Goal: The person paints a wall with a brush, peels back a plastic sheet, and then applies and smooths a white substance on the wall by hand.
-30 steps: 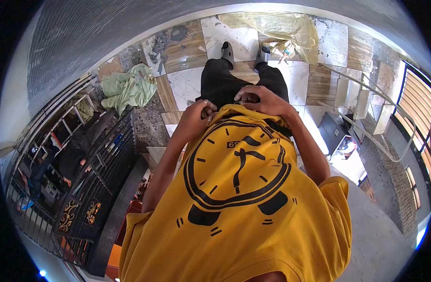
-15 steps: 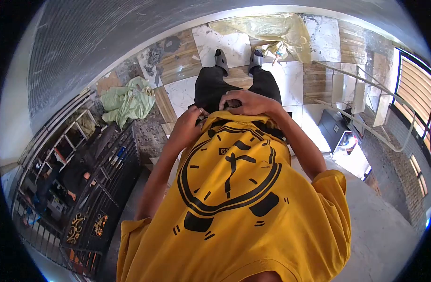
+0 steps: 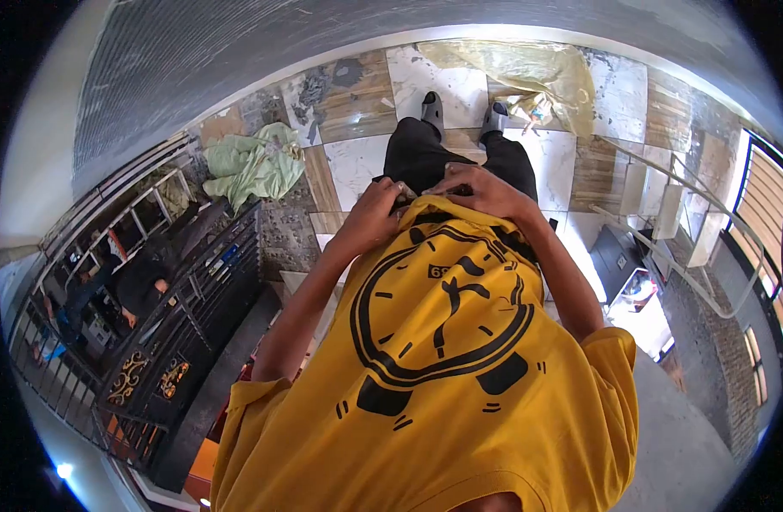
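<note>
Both hands are at the waist, where the front hem of the yellow T-shirt [image 3: 447,341] is bunched up over the black trousers [image 3: 420,152]. My left hand [image 3: 373,215] is closed at the left side of the hem, its fingertips tucked against the waistband. From the other side, my right hand [image 3: 485,189] reaches in with bent fingers closed at the middle of the waist. Whatever the fingertips pinch is hidden by the knuckles and the cloth. Below them are my feet in grey clogs [image 3: 432,108].
A pale green sheet [image 3: 259,166] lies crumpled at left, beside a black metal railing [image 3: 208,282]. Beyond the railing, another person [image 3: 144,286] is lower down. A yellowish plastic sheet [image 3: 528,72] lies ahead by the grey wall. At right stand a metal ladder [image 3: 665,200] and a black box [image 3: 618,256].
The view has turned slightly, so my body and the floor appear farther right. Both hands stay at the waist, with small changes in how the fingers bend.
</note>
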The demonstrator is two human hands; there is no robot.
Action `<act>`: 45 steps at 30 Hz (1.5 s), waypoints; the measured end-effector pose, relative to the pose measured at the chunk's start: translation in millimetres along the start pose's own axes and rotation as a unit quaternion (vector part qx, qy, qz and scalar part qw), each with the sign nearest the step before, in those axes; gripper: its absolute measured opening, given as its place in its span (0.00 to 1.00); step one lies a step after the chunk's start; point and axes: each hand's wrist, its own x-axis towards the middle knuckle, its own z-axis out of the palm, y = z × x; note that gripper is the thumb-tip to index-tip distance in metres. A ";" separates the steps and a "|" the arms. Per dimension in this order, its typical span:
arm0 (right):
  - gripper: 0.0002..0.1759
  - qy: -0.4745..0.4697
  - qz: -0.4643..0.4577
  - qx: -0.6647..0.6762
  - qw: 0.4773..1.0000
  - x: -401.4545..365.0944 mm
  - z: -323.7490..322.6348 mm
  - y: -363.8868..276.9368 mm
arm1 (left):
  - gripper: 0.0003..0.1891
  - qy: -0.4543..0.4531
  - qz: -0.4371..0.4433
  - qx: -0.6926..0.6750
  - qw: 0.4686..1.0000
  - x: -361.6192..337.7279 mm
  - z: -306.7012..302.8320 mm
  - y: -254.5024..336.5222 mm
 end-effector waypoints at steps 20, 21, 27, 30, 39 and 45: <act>0.16 0.030 -0.029 -0.035 0.999 -9.5 -8.8 -5.9 | 0.13 0.046 0.014 -0.042 0.998 13.4 -0.3 21.3; 0.17 0.043 -0.050 -0.037 0.997 -9.0 -8.9 -8.8 | 0.13 0.043 0.004 -0.054 0.998 14.3 1.4 22.2; 0.16 0.057 -0.029 -0.036 0.997 -7.8 -12.6 -13.5 | 0.16 -0.018 -0.096 -0.073 0.993 26.2 -6.4 45.6; 0.15 0.051 -0.021 -0.061 0.997 -6.5 -16.3 -19.3 | 0.21 -0.104 -0.162 -0.083 0.978 39.9 -18.9 49.4; 0.17 0.093 0.004 -0.052 0.994 -9.7 -17.4 -19.6 | 0.25 -0.122 -0.185 -0.146 0.964 49.0 -14.2 39.6; 0.20 0.051 0.006 -0.085 0.995 -11.6 -20.0 -6.3 | 0.22 -0.129 -0.150 -0.068 0.978 55.8 -13.1 42.0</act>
